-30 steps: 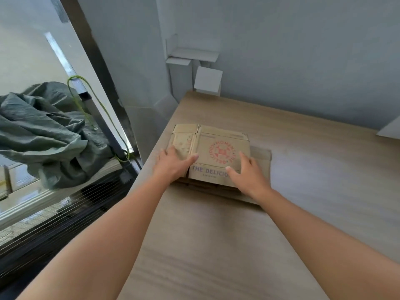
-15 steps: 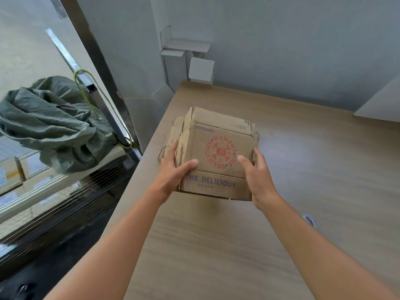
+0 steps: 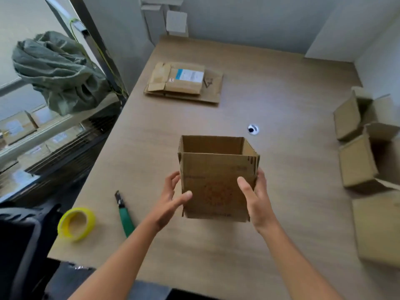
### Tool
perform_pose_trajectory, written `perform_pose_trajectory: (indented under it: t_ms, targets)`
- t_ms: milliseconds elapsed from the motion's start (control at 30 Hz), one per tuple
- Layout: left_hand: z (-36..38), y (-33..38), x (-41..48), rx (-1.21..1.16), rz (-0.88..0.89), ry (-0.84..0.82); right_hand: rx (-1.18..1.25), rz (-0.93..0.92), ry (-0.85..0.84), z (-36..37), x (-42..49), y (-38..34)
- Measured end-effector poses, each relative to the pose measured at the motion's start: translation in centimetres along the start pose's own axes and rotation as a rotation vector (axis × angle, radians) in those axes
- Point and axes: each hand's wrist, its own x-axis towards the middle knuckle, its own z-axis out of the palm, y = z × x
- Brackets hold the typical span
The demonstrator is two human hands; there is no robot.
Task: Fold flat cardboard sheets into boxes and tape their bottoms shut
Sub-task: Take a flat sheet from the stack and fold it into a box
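Observation:
A brown cardboard box [image 3: 216, 169] with a faded red round print is opened into a square tube and held above the wooden table [image 3: 281, 94]. My left hand [image 3: 171, 195] grips its left side, thumb on the front face. My right hand [image 3: 255, 193] grips the right side, thumb across the front. A stack of flat cardboard sheets [image 3: 184, 83] lies at the far left of the table. A yellow tape roll [image 3: 76, 224] sits at the near left edge.
A green-handled cutter [image 3: 124, 213] lies right of the tape. Several folded open boxes [image 3: 365, 148] stand along the right edge. A small round table grommet [image 3: 253, 129] shows mid-table. A grey-green cloth [image 3: 58, 70] hangs over shelving at left.
Both hands lifted the printed sheet off the stack, drew it toward me and spread it from flat into an open box shape. The view tilted down, bringing the tape and cutter into sight.

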Motion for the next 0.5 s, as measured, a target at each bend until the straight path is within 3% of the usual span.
perform_pose_trajectory:
  t_ms: [167, 267, 400, 500]
  targets:
    - [4.8, 0.2, -6.6, -0.255, -0.137, 0.173, 0.041, -0.110, -0.020, -3.7, -8.3, 1.5]
    - [6.0, 0.7, -9.1, -0.291, -0.197, 0.119, -0.001, -0.154, -0.069, -4.9, -11.6, 2.5]
    - [7.6, 1.9, -11.4, -0.233, -0.169, 0.097, -0.080, -0.185, -0.101, -5.8, -14.4, 3.4]
    - [8.5, 2.4, -12.4, -0.225, -0.050, 0.126, -0.181, -0.254, -0.116, -6.4, -15.3, 4.2]
